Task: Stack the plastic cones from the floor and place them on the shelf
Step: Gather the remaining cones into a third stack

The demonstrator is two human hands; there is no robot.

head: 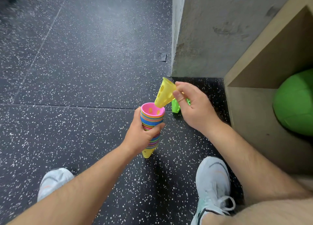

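The stack of cones [152, 117] is gripped by the left hand [144, 136], pink mouth upward. A tilted yellow cone [164, 94] is pinched by the right hand [196, 109], narrow end just above the stack's rim. A green cone [175, 107] lies on the floor [76, 72] beyond, near the shelf [250, 116] edge at right; open floor is seen left.

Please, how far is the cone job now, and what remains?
Done: many coloured plastic cones are nested in one tall stack, gripped by the left hand. In hand: the right hand pinches a yellow perforated cone just above the stack's pink top. Left: a green cone sits on the floor, and the stack is not yet on the wooden shelf.
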